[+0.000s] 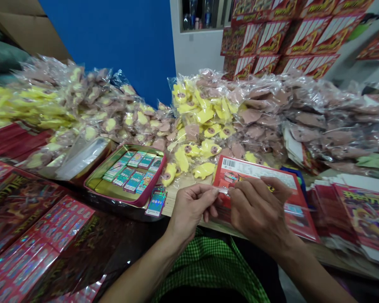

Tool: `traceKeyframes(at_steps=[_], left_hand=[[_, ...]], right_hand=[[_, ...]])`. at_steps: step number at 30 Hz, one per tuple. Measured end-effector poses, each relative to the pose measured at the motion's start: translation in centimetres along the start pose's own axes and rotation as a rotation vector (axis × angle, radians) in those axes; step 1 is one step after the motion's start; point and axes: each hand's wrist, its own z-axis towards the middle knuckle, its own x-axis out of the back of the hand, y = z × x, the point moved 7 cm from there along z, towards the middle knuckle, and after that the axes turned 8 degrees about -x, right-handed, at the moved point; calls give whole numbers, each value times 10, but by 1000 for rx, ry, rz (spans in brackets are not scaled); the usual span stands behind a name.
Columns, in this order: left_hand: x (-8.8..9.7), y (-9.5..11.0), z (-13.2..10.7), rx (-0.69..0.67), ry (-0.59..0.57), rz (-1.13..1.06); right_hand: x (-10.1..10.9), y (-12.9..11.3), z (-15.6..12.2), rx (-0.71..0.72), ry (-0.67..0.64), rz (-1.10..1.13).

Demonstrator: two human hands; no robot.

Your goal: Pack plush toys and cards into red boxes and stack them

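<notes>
My left hand (189, 210) and my right hand (259, 210) meet in front of me, each with fingers pinched on a small clear strip (223, 191) stretched between them. Just behind the hands lies a red printed card sheet (255, 172) with a barcode and a white panel; my right hand covers part of it. Small yellow toy figures in clear wrap (204, 169) lie just beyond my left hand.
A pink-rimmed metal tray (151, 191) holds several small card packs; one pack (156, 203) leans at its front. Bagged yellow and pink toys (208, 109) are heaped across the back. Red printed sheets (34, 248) lie left, more sheets (363, 210) right, red boxes (287, 38) behind.
</notes>
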Motion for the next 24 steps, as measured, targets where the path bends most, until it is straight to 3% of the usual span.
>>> traceKeyframes(at_steps=[7,13,18,24], left_hand=[[1,-3,1,-44,40,-14],[-2,3,-1,-101,21,103],[-6,8,-3,-219,15,209],[-7,13,-3,-328,-4,354]], right_hand=[[0,2,0,-40,-15,50],[0,11,15,-174,-143,295],[-2,2,33,-46,-236,163],[-2,-13,39,115,-222,40]])
